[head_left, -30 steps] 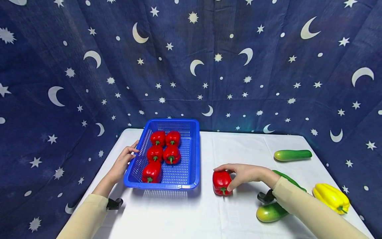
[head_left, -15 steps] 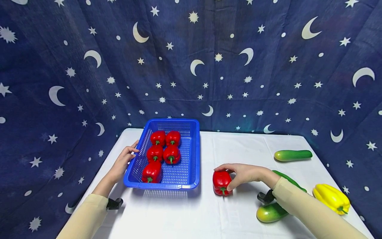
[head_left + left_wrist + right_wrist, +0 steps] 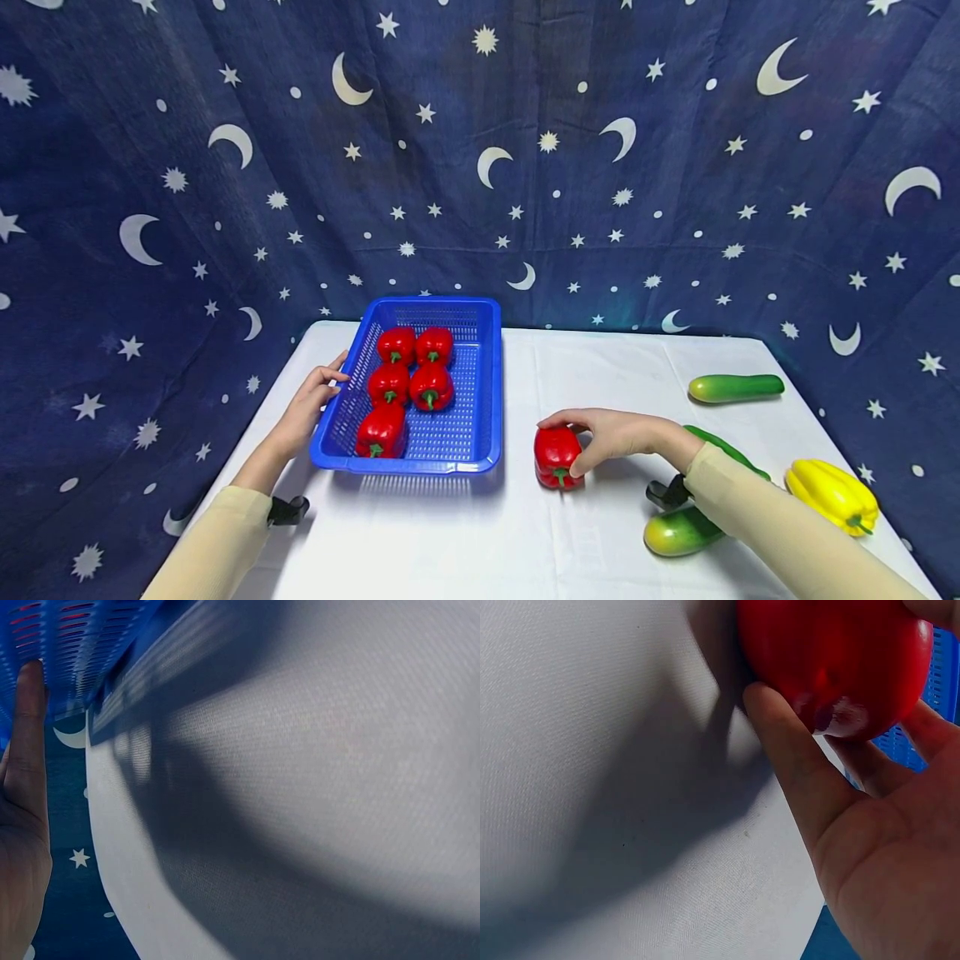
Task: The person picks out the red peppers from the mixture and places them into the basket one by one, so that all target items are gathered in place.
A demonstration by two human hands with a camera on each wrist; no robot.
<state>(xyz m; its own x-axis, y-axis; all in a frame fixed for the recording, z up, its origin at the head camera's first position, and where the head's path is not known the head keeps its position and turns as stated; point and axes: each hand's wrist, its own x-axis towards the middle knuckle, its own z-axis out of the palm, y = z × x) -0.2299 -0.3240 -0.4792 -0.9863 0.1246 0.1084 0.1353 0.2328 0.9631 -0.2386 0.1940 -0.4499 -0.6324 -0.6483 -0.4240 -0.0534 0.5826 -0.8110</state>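
Observation:
My right hand (image 3: 618, 437) grips a red bell pepper (image 3: 557, 454) on the white table, thumb on its near right side and fingers over the top and far side. The right wrist view shows the glossy pepper (image 3: 832, 660) between thumb and fingers. My left hand (image 3: 303, 410) rests against the left side of a blue plastic basket (image 3: 480, 454), its fingertips right at the rim. In the left wrist view a straight digit of the hand (image 3: 28, 750) touches the slotted wall. Several red bell peppers (image 3: 431, 386) sit inside the basket, mostly in its left half.
A green cucumber-like vegetable (image 3: 735, 388) lies at the back right of the white table (image 3: 450, 542). Nearer, another green one (image 3: 678, 533) and a green piece (image 3: 720, 442) are partly hidden by my right arm. A yellow bell pepper (image 3: 832, 496) lies by the right edge. A star-patterned curtain (image 3: 555, 217) hangs behind.

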